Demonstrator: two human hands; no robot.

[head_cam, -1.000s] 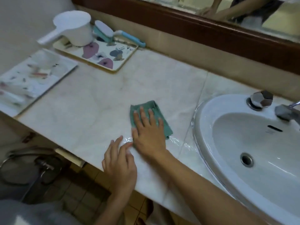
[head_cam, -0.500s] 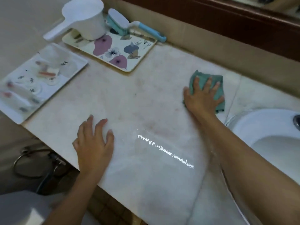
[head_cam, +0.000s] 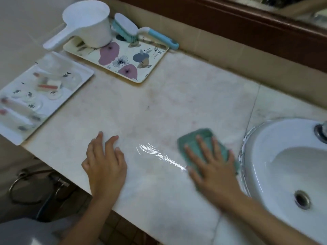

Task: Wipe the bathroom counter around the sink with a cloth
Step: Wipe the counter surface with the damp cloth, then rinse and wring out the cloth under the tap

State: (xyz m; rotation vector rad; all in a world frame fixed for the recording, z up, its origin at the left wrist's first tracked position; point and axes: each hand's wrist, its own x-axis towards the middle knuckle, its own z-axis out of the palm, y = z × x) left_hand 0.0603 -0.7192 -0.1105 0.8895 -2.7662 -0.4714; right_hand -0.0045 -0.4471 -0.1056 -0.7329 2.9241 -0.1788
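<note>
A folded green cloth (head_cam: 190, 141) lies flat on the pale marble counter (head_cam: 159, 96), just left of the white sink (head_cam: 283, 156). My right hand (head_cam: 212, 163) presses down on the cloth with straight, spread fingers and covers most of it. My left hand (head_cam: 104, 161) rests flat on the counter near its front edge, fingers spread, holding nothing. A wet streak shines on the stone between the two hands.
A floral tray (head_cam: 141, 68) at the back carries a white scoop (head_cam: 88, 23) and a blue-handled brush (head_cam: 134, 32). A white tray (head_cam: 77, 80) with small toiletries sits at the far left. The tap base (head_cam: 321, 131) stands on the sink's rim. A towel ring (head_cam: 33, 188) hangs below the counter.
My right hand has slid the cloth from the back of the counter toward the front, beside the sink. My left hand has stayed flat near the front edge.
</note>
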